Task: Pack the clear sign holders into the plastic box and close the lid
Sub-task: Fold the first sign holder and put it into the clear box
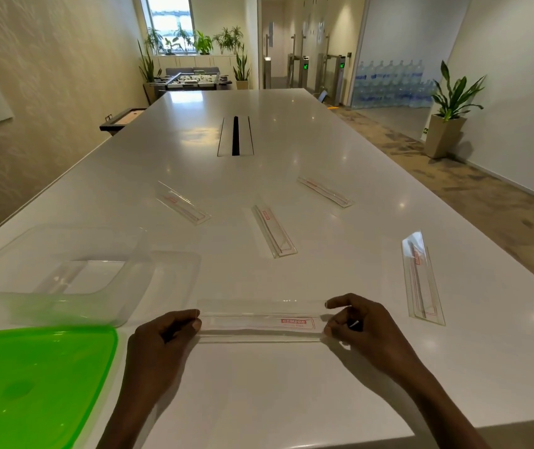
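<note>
Both hands, left hand (162,335) and right hand (361,325), pinch the ends of one clear sign holder (260,322); four more lie on the table (291,384), the plastic box (64,273) apparently holds one, and the green lid (32,384) is off.

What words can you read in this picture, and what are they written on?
"GEMSON": red label on the held sign holder, gripped by the left hand and right hand; a smaller line beneath is too blurred.
Red labels on the four other sign holders: too small to read.
Green signs on the far gates: symbols, no words.
</note>
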Demonstrator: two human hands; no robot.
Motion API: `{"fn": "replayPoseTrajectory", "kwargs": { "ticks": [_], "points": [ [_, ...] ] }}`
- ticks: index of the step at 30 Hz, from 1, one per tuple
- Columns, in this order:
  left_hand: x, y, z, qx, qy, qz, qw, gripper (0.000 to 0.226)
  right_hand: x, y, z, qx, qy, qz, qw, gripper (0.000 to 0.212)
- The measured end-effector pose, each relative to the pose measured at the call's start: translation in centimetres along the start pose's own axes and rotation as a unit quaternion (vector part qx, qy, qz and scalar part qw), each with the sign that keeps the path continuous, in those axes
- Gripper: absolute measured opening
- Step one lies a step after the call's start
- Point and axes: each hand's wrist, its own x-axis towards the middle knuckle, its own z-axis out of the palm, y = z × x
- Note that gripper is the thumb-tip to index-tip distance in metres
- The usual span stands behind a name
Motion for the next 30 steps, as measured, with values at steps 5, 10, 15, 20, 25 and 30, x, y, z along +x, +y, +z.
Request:
{"fn": "replayPoseTrajectory", "kwargs": {
  "ticks": [5,10,15,20,25,30],
  "points": [
    [1.0,1.7,-0.3,-0.040,0.013,0.002,0.999,0.021,1.2,-1.3,-0.2,0.103,0.040,0.016,0.994,0.026],
    [1.8,2.8,0.0,-0.048,-0.023,0.002,0.999,0.033,2.7,-1.6,-0.5,0.166,0.088,0.053,0.981,0.013],
    [2.5,3.4,0.7,-0.004,-0.030,0.007,1.000,0.031,3.6,-1.5,-0.8,0.162,0.093,0.060,0.981,0.020],
    [3.4,3.5,1.3,0.026,-0.026,-0.009,0.999,0.019,4.2,-1.7,-0.8,0.118,0.096,0.048,0.987,0.022],
    [4.2,3.4,1.7,0.039,-0.042,-0.040,0.998,0.017,5.1,-1.6,-0.5,0.045,0.101,0.032,0.993,0.018],
    [5.1,3.6,2.2,0.065,-0.045,-0.034,0.996,0.021,5.8,-1.1,-0.3,0.005,0.099,0.031,0.995,0.018]
  ]
}}
